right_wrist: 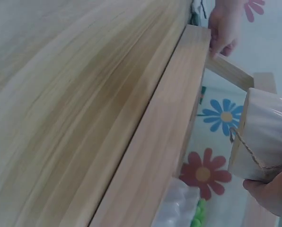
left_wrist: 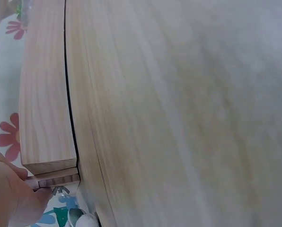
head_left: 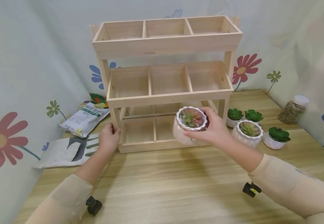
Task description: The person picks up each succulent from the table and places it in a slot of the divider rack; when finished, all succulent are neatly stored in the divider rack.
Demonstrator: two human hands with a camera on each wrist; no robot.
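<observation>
My right hand (head_left: 210, 126) grips a white scalloped pot (head_left: 182, 132) with a pink-green succulent (head_left: 191, 117) in it. The pot is held in front of the bottom tier of a three-tier wooden shelf (head_left: 167, 45). In the right wrist view, twine is tied round this pot (right_wrist: 268, 135). At the shelf's lower left, my left hand (head_left: 109, 138) pinches the upright's edge between thumb and fingers. The left wrist view has the left hand (left_wrist: 15, 191) at the end of the wooden front board (left_wrist: 48, 94), holding a thin wooden part there.
Right of the shelf stand another scalloped pot (head_left: 247, 137), several small green succulents such as one in a white pot (head_left: 276, 137), and a pebble jar (head_left: 292, 110). Left lie a printed bag (head_left: 86, 116) and gloves (head_left: 63, 151). Floral curtains (head_left: 19, 77) enclose the table (head_left: 162, 186).
</observation>
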